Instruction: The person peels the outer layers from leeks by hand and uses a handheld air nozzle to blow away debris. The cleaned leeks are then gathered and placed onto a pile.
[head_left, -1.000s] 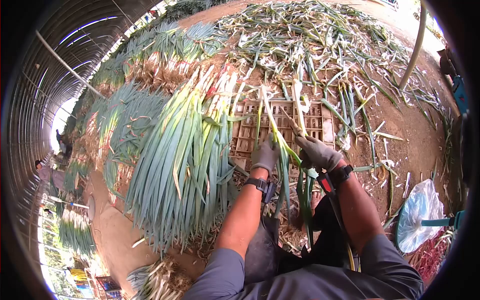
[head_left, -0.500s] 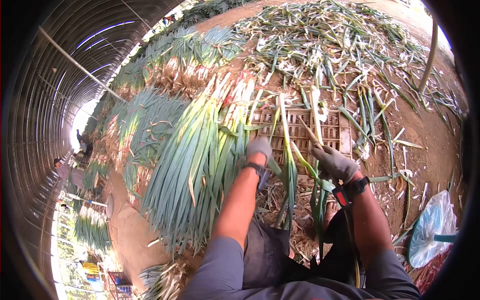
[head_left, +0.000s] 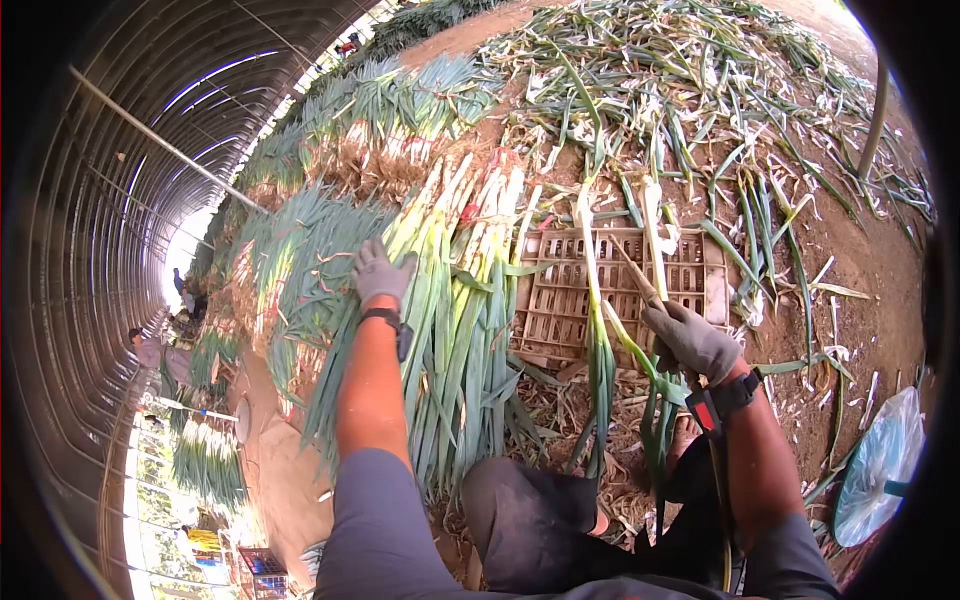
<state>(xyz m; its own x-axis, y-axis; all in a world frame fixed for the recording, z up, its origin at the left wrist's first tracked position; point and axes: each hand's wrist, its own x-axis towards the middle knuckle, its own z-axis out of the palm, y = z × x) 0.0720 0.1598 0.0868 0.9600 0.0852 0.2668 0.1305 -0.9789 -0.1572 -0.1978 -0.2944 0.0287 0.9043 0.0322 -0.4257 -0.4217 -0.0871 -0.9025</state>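
My left hand (head_left: 380, 272), in a grey glove, lies with fingers spread at the left edge of a heap of long green onions (head_left: 440, 270), on or just above their leaves. My right hand (head_left: 695, 340), also gloved, is closed around a thin, brown, pointed stick-like tool (head_left: 640, 275) that points up and left. Just left of that hand, a single green onion (head_left: 591, 260) lies across a plastic crate (head_left: 555, 300). Another green onion with a white stem (head_left: 653, 235) lies on the crate's right part, its lower leaves passing beneath my right hand.
Cut leaves and peelings (head_left: 640, 90) cover the ground ahead. Tied onion bundles (head_left: 380, 110) stand in rows at left. A clear plastic bag (head_left: 880, 470) lies at right, near a pole (head_left: 876, 120). A hose (head_left: 722, 490) runs down beside my right forearm. Another person (head_left: 160, 355) is far left.
My left hand has moved left and forward from beside the crate to the onion heap, its fingers now spread. My right hand keeps the tool, nearly still. The view has shifted slightly.
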